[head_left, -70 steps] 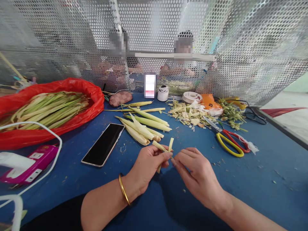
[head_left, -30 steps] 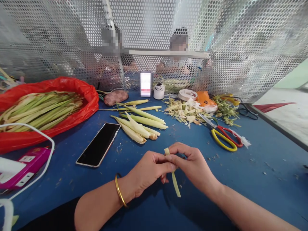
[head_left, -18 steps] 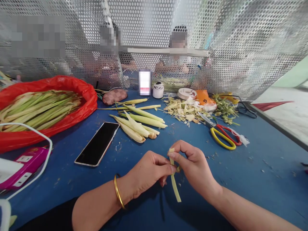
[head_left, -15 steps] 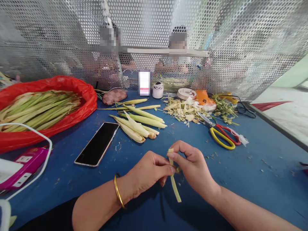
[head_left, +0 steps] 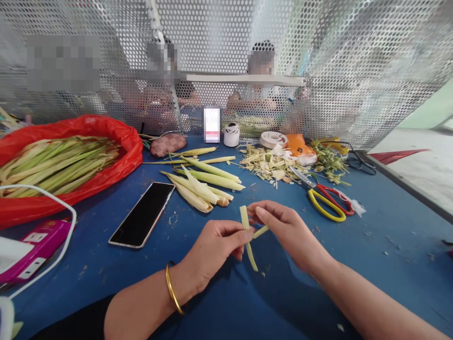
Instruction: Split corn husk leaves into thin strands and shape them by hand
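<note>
My left hand (head_left: 221, 243), with a gold bangle (head_left: 171, 288) at the wrist, pinches a narrow pale green husk strip (head_left: 244, 217) between thumb and fingers. The strip stands upright, its lower end hanging below the thumb. A second short strip end (head_left: 261, 231) sticks out to the right from the same pinch. Close by on the right is my right hand (head_left: 283, 226), fingers loosely bent and thumb apart from the strip's top; its fingertips are partly behind the strip. Several whole pale green husks (head_left: 212, 178) lie beyond my hands on the blue table (head_left: 219, 316).
Right of the husks are a heap of trimmings (head_left: 264, 163), scissors (head_left: 323, 200) and a tape roll (head_left: 273, 139). On the left lie a phone (head_left: 143, 215), a red bag (head_left: 130, 146) of long leaves and a purple power strip (head_left: 46, 250). A perforated metal screen (head_left: 219, 42) stands behind.
My right hand has let go of the strip's upper end and drawn slightly back. The strip has shifted left and up in my left hand, and a second strip end shows.
</note>
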A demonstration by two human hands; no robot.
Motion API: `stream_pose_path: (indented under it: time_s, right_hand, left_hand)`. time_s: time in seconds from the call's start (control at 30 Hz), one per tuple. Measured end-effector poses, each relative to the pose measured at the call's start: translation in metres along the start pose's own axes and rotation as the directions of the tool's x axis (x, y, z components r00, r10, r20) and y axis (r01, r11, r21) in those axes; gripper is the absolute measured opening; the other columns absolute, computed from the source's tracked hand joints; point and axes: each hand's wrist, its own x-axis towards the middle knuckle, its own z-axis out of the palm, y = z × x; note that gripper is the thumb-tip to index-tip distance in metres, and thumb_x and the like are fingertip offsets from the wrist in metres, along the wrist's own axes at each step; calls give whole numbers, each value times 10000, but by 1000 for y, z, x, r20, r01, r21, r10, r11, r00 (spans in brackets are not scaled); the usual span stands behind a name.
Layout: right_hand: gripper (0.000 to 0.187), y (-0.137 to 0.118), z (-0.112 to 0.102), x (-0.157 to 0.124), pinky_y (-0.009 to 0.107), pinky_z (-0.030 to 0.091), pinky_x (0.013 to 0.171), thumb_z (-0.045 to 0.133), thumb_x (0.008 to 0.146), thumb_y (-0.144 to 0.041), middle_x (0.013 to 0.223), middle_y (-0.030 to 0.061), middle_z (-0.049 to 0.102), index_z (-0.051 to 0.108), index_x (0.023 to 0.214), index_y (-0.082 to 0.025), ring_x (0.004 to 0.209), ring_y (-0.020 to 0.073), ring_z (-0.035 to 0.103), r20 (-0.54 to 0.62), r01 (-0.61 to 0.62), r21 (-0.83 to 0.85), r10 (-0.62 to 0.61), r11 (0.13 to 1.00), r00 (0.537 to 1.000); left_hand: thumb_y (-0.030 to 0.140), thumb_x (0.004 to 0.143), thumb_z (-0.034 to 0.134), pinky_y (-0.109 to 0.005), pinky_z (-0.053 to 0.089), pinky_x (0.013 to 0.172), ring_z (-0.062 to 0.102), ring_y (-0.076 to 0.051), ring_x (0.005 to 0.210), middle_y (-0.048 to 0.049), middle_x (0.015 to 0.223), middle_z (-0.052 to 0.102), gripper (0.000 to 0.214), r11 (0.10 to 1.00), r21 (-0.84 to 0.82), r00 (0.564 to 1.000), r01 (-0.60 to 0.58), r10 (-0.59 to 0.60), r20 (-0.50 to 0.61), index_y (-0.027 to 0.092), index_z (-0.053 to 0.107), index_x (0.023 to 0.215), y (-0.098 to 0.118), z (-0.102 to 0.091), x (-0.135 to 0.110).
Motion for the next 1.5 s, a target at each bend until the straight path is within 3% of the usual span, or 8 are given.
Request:
stream_pose_path:
  time_s: [0.37, 0.93, 1.1, 1.2, 1.27, 1.37, 1.43, 1.5]
  right_hand:
    - [234, 0, 6, -5, 256, 425, 621, 703, 729, -368, 622, -12, 603, 609, 630, -177, 627, 129, 524, -26, 3, 36, -2, 999, 1000]
    - [215, 2, 13, -9, 295, 453, 696, 643, 772, -378, 760, 33, 669, 605, 689, -184, 717, 166, 578, -23, 3, 97, -1, 995, 1000]
    - [195, 5, 9, -6, 311, 462, 704, 584, 828, -356, 774, 38, 678, 636, 742, -189, 741, 183, 593, -56, 123, -156, -133, 980, 990]
    - [139, 5, 5, -8, 324, 467, 741, 586, 839, -313, 862, 48, 675, 633, 907, -202, 809, 199, 602, -161, 222, -313, -282, 924, 946]
    - [174, 4, 3, -14, 343, 458, 791, 616, 826, -277, 960, 70, 658, 610, 988, -214, 899, 218, 594, -232, 338, -451, -474, 826, 850]
    - [33, 1, 4, -25, 333, 434, 737, 623, 831, -238, 819, 52, 647, 643, 855, -228, 779, 200, 584, -98, 468, -624, -657, 625, 747]
    - [121, 1, 10, -29, 302, 414, 623, 602, 853, -267, 667, 21, 618, 657, 756, -222, 604, 157, 538, 51, 453, -570, -521, 686, 852]
    - [204, 3, 20, -29, 274, 415, 561, 578, 869, -345, 679, 21, 629, 670, 747, -210, 582, 147, 538, 103, 268, -390, -247, 881, 963]
  left_hand:
    - [420, 818, 593, -242, 481, 562, 582, -124, 514, -36, 600, 652, 308, 979, -203, 997, -4, -11, -72, 133, 659, 730, 4, -1, 3]
    - [320, 841, 551, -205, 394, 552, 526, -100, 486, 30, 480, 603, 278, 987, 116, 967, -114, 137, -216, 190, 526, 597, 2, -2, 1]
    - [346, 836, 574, -203, 404, 548, 548, -103, 486, 20, 500, 627, 275, 971, 177, 946, -160, 202, -254, 187, 546, 614, 2, -3, 1]
    - [367, 824, 600, -215, 456, 594, 612, -125, 544, -10, 581, 686, 236, 985, 97, 951, -141, 162, -264, 176, 595, 685, 1, -3, 2]
    - [375, 813, 617, -236, 491, 635, 657, -151, 619, -27, 649, 714, 210, 994, 0, 958, -112, 108, -265, 170, 626, 768, -1, -3, 3]
    - [389, 811, 623, -248, 507, 692, 682, -168, 720, -37, 721, 734, 217, 994, -63, 952, -95, 72, -296, 173, 632, 822, -3, -4, 5]
    - [380, 818, 618, -243, 508, 712, 682, -165, 747, -35, 749, 739, 205, 992, -55, 941, -112, 88, -325, 176, 622, 816, -4, -3, 5]
    - [356, 815, 620, -240, 515, 690, 679, -158, 718, -27, 762, 738, 176, 990, -59, 937, -129, 102, -333, 181, 606, 823, -3, -2, 4]
